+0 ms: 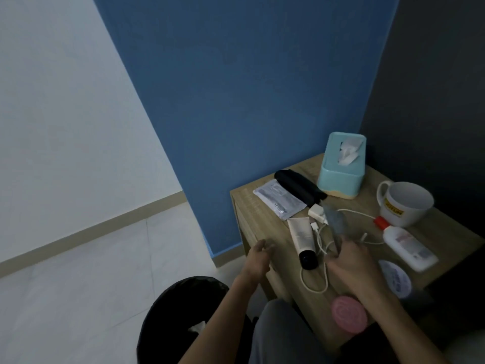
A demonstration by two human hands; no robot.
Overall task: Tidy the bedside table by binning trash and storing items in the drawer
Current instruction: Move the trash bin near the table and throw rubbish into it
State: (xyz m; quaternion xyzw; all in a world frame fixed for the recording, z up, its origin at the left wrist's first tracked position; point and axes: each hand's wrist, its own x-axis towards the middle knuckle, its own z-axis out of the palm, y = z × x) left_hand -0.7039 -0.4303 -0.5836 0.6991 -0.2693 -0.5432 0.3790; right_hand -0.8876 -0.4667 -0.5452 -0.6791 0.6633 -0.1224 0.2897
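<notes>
On the wooden bedside table (262, 219) my right hand (349, 261) holds a crumpled grey wrapper (334, 220) that sticks up from its fingers. My left hand (258, 258) hovers with loose fingers by the table's left front edge, holding nothing. A white tube with a black cap (303, 240) lies between the hands. A white charger with its cable (319, 212) runs under the wrapper. Left of the table, low down, stands a black bin (181, 311) with a bit of white paper inside.
Also on the table: a teal tissue box (341, 166), a white mug (404, 203), a white bottle with a red cap (404, 245), a flat white packet (279, 202), a black case (299, 187), a round white lid (395, 278) and a pink round container (349, 316).
</notes>
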